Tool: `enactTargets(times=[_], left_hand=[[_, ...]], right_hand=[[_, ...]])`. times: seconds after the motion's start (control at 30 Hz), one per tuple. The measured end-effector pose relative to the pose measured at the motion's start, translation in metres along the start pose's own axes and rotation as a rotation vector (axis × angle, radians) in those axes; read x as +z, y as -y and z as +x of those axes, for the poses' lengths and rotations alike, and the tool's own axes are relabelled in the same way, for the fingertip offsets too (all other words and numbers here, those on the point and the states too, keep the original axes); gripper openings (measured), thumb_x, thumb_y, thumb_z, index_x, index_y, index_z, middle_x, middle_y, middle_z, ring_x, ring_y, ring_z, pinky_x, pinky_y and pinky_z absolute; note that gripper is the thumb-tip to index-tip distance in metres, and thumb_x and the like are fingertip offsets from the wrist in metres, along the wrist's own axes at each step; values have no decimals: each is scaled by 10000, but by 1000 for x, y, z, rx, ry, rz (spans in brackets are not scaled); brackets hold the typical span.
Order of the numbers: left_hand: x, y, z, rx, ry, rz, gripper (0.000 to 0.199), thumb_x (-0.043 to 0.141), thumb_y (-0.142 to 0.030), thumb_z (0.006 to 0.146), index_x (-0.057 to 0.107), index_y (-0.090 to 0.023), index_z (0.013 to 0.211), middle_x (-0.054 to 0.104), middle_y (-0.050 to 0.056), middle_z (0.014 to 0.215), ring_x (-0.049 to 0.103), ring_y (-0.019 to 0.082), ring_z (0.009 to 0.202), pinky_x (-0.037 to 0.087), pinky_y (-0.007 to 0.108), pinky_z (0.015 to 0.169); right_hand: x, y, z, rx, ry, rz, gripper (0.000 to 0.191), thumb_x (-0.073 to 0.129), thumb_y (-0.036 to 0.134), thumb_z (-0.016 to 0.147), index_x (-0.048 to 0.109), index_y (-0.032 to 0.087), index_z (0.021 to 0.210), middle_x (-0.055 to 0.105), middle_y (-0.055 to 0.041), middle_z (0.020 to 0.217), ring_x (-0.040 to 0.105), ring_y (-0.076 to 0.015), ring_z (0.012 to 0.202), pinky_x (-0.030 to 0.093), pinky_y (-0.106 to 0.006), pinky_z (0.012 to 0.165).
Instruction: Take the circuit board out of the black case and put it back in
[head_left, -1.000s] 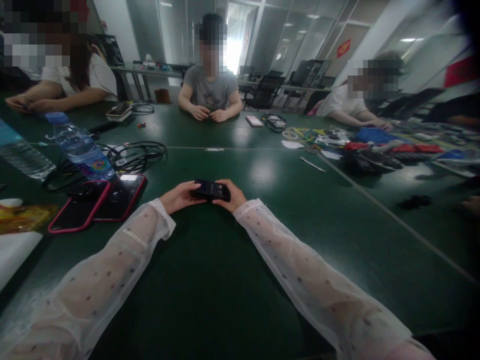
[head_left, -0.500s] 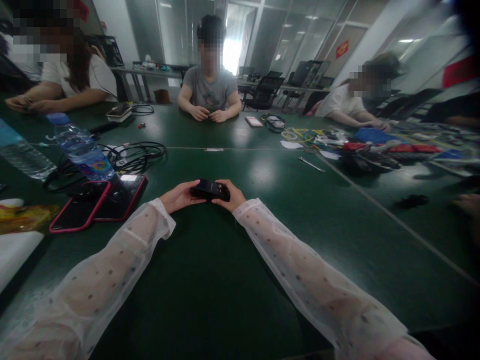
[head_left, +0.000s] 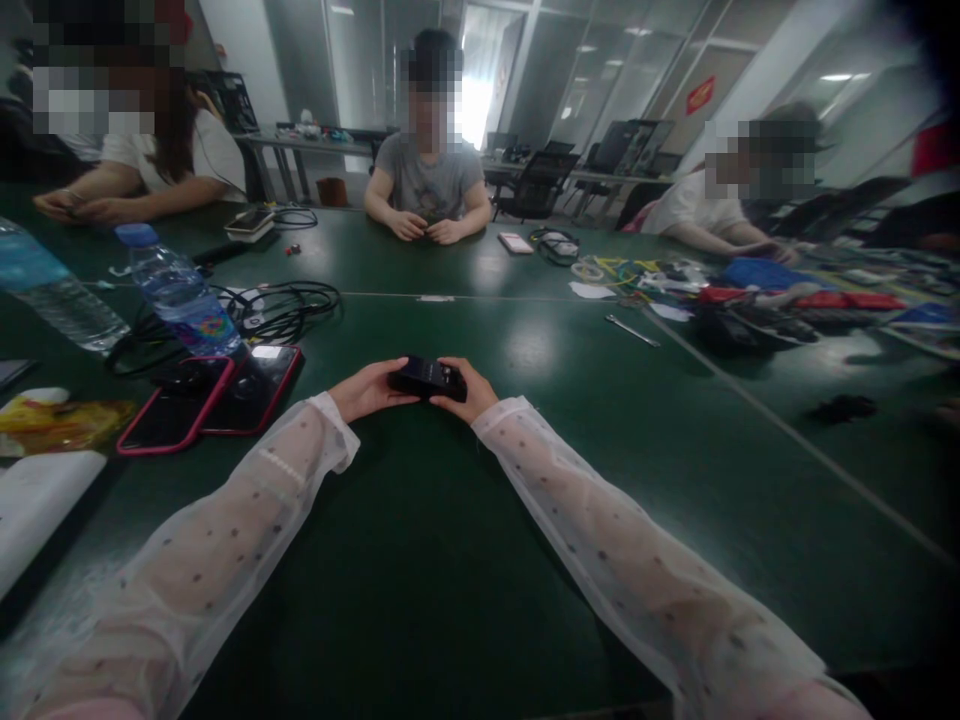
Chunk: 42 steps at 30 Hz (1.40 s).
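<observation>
A small black device with tiny light markings is held between my two hands, at the middle of the green table. My left hand is closed on its left end, fingers behind and thumb side toward the top. Around the right end my right hand is closed too. Sheer white dotted sleeves cover both forearms. The underside of the device and some fingertips are hidden.
Two red-edged phones, a blue-capped bottle and black cables lie left. A wrench and a cable pile are to the right. Across the table sits a person; others sit at both sides.
The whole view has shifted a little, so table items appear slightly further right. Both hands keep their hold on the black device.
</observation>
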<state>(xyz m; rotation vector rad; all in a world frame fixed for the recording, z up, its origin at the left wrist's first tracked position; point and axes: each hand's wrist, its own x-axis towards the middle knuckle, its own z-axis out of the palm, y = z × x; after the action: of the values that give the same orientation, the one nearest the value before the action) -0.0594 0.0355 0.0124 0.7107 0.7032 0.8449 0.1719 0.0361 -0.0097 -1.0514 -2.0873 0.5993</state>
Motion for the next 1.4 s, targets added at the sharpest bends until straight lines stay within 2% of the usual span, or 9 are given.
enactTargets(times=[0.13, 0.27, 0.4, 0.93, 1.23, 1.4], left_hand=[[1, 0, 0, -4, -19, -6, 336, 679, -249, 827, 595, -123, 1127, 645, 172, 1148, 597, 279, 1132, 470, 466, 1010], [1, 0, -1, -2, -16, -3, 326, 675, -247, 832, 600, -121, 1123, 650, 166, 1140, 607, 266, 1114, 485, 450, 996], [2, -1, -1, -2, -19, -3, 326, 679, -244, 829, 600, -121, 1120, 648, 169, 1142, 609, 270, 1113, 505, 445, 972], [7, -3, -9, 46, -39, 31, 313, 685, -179, 801, 600, -119, 1097, 660, 153, 1102, 608, 273, 1113, 503, 450, 983], [3, -2, -3, -8, -21, -12, 361, 629, -342, 870, 563, -143, 1164, 656, 150, 1106, 621, 264, 1087, 465, 457, 1006], [1, -3, -1, -48, 21, -52, 343, 541, -415, 915, 575, -146, 1126, 663, 133, 1068, 648, 261, 1036, 430, 461, 1022]], right_hand=[[2, -2, -1, 39, -2, 26, 837, 773, 367, 702, 328, 262, 1403, 583, -108, 1207, 615, -269, 1105, 483, -486, 967], [0, -1, -1, -86, -5, -18, 699, 736, 416, 738, 432, 217, 1334, 546, -135, 1269, 550, -285, 1198, 446, -486, 1015], [-1, 3, -1, -106, -37, -30, 591, 679, 434, 791, 471, 232, 1306, 571, -115, 1203, 576, -274, 1143, 468, -481, 985], [0, 0, 2, -110, -18, -92, 568, 729, 313, 755, 480, 248, 1262, 582, -94, 1180, 590, -265, 1114, 479, -466, 965], [2, 1, 2, -73, -55, -51, 536, 721, 336, 751, 505, 238, 1231, 604, -94, 1178, 598, -264, 1118, 475, -464, 973], [0, 5, -1, -41, -152, 27, 508, 706, 358, 754, 517, 246, 1213, 613, -86, 1181, 600, -261, 1111, 486, -450, 960]])
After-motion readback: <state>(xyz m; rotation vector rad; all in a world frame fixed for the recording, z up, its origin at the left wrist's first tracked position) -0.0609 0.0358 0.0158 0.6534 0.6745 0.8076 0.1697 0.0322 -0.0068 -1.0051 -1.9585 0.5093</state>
